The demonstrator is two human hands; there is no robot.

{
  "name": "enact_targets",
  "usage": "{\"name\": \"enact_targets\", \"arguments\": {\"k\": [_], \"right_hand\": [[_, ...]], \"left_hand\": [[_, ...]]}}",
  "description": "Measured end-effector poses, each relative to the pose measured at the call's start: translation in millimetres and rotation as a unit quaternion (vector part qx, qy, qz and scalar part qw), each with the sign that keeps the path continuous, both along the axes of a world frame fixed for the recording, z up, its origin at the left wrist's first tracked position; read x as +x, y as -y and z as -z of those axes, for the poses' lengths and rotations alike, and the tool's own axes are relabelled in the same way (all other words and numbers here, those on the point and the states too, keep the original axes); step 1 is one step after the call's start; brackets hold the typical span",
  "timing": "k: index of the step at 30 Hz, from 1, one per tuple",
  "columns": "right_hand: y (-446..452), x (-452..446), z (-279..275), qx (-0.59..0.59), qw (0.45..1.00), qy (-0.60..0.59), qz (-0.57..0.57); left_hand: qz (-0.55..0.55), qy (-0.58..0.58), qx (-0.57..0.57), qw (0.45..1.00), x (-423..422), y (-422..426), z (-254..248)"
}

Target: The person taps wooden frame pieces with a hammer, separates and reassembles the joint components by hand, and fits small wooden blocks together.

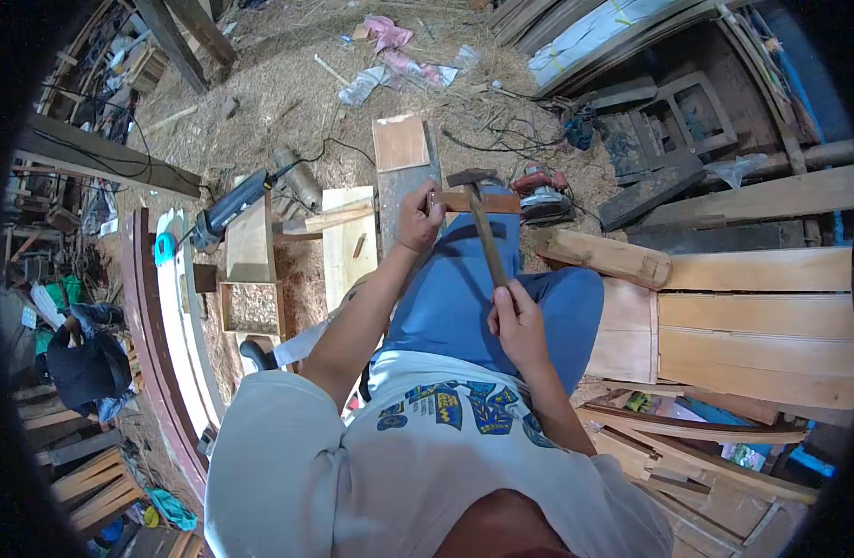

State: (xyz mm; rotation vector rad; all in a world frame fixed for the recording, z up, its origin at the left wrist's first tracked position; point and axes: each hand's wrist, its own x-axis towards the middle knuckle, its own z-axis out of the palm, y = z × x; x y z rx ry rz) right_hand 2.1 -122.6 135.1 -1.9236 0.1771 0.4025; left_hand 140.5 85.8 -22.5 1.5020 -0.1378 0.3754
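Note:
My left hand (419,219) is closed around the left end of a short reddish-brown wood piece (503,204), which lies crosswise above my blue-clad legs. My right hand (518,321) grips the lower part of a hammer's wooden handle (488,244). The dark hammer head (472,177) is at the wood piece's upper edge; whether they touch is unclear. Something small shows at my left fingertips, too small to name. Beyond my hands, a square wooden block (400,142) rests on a grey board (403,186).
A long power tool (231,206) lies at the left, near a wooden box (252,308). A red and grey power tool (543,193) sits right of the hammer. Planks (757,316) lie at the right. Another person (87,358) is at the far left.

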Motion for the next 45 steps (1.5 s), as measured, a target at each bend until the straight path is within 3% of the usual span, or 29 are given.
{"name": "enact_targets", "arguments": {"k": [2, 5, 9, 12, 21, 24, 31, 34, 37, 43, 45], "right_hand": [[-2.5, -0.4, -2.0, -0.042, 0.998, 0.044, -0.017], [-4.1, 0.7, -5.2, -0.090, 0.988, 0.123, -0.028], [3.8, -3.5, -2.8, -0.101, 0.988, 0.118, -0.025], [9.8, -3.8, -6.1, -0.080, 0.991, 0.103, -0.003], [28.9, 2.3, 9.6, -0.143, 0.982, 0.121, 0.000], [34.9, 4.1, 18.6, -0.147, 0.981, 0.128, 0.008], [51.4, 9.9, 34.7, -0.229, 0.962, 0.146, -0.021], [49.6, 1.5, 40.1, -0.200, 0.957, 0.208, 0.013], [49.7, 13.7, 29.6, -0.224, 0.968, 0.113, -0.016], [55.2, 7.5, 32.9, -0.200, 0.957, 0.209, -0.018], [54.8, 9.9, 41.1, -0.218, 0.961, 0.168, -0.022]], "left_hand": [[-0.023, -0.016, -0.028, 0.999, -1.1, 11.2, -8.7], [-0.071, 0.015, 0.087, 0.994, -8.8, 14.6, -12.1], [0.019, -0.052, -0.020, 0.998, -16.2, 23.7, -33.7], [0.078, -0.170, -0.064, 0.980, -13.7, 27.2, -29.3], [0.065, -0.089, 0.131, 0.985, -5.6, 36.2, -34.2], [0.092, -0.130, 0.100, 0.982, -2.3, 42.1, -35.5], [0.099, -0.150, 0.141, 0.974, -0.6, 46.4, -46.6], [0.104, -0.150, 0.173, 0.968, -2.8, 43.2, -48.2], [0.122, -0.165, 0.170, 0.964, -2.5, 42.9, -51.6], [0.109, -0.190, 0.169, 0.961, -3.1, 41.4, -39.1], [0.105, -0.168, 0.198, 0.960, -0.7, 40.8, -35.0]]}}
